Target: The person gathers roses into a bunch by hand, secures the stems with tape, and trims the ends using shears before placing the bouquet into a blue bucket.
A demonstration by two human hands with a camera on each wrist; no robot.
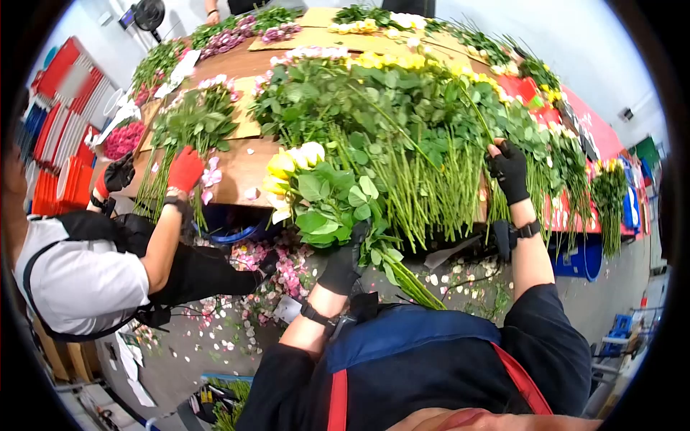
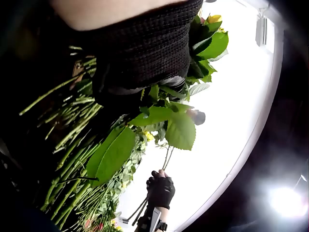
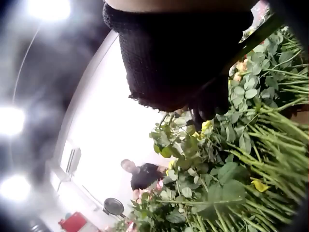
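Observation:
My left hand (image 1: pixel 343 264), in a black fingerless glove, grips a bunch of yellow roses (image 1: pixel 282 171) by the stems. Their blooms point up and left, broad leaves (image 1: pixel 320 205) spread over the hand, and cut stems (image 1: pixel 413 284) stick out below toward my chest. In the left wrist view, the glove (image 2: pixel 145 55) and leaves hide most of those fingers. Over the pile's right side, my right hand (image 1: pixel 509 171), gloved alike, pinches a thin green rose stem (image 1: pixel 476 108) that slants up and left. Its fingers are mostly dark in the right wrist view.
A large heap of leafy roses (image 1: pixel 402 108) covers the table before me, stems toward me. At left another person's red-gloved hand (image 1: pixel 187 169) is at pink roses (image 1: pixel 190 122). Blue buckets (image 1: pixel 578 260) stand under the table edge; petals (image 1: pixel 273 276) litter the floor.

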